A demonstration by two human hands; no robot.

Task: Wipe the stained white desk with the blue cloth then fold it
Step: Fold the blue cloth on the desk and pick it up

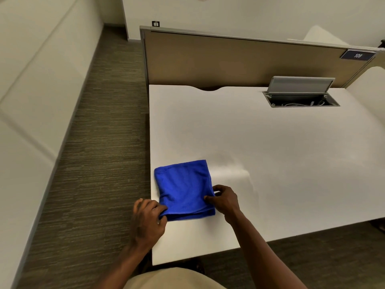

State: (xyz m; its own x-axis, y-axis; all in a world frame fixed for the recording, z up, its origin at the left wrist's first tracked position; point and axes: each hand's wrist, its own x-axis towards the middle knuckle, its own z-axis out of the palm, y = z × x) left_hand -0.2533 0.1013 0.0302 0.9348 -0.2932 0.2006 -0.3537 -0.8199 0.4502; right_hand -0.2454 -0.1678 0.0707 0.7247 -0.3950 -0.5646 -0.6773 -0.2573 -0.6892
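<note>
Desk (pixel 270 153) top mostly open: wide bare span centre, right and far of the blue cloth (pixel 184 188). Obstacles: cable box (pixel 300 99) far right w/ lid up, partition (pixel 229 61) walling the far edge. Cloth sits near-left corner, both hands at its near corners. Left edge drops to carpet (pixel 100 163).

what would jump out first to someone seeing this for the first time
The bright blue cloth, folded flat near the front left corner of the white desk, stands out most. The left hand grips its near left corner and the right hand pinches its near right edge. Farther back on the right, a grey cable hatch stands open in the desk.
</note>
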